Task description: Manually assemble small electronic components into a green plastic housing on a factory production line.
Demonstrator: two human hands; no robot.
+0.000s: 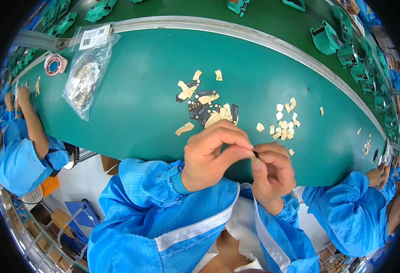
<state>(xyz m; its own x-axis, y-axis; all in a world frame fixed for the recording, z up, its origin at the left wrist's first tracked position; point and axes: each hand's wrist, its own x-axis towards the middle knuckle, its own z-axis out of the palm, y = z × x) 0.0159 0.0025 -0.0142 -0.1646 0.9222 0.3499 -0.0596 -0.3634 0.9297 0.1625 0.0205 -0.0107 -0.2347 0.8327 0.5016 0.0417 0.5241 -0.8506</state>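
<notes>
Small dark strip-like piece (255, 155) is pinched between the closed fingertips of 2 hands, left (218, 157) and right (273, 172), equally near; its long axis is too hidden to tell. It lies nearer the person and rightward of the mixed pile of flat black pieces and cream scraps (203, 113), whose near edge the left hand partly hides. Right of that pile: scattered small cream paper scraps (283, 124); well left, a clear plastic bag (85, 84).
</notes>
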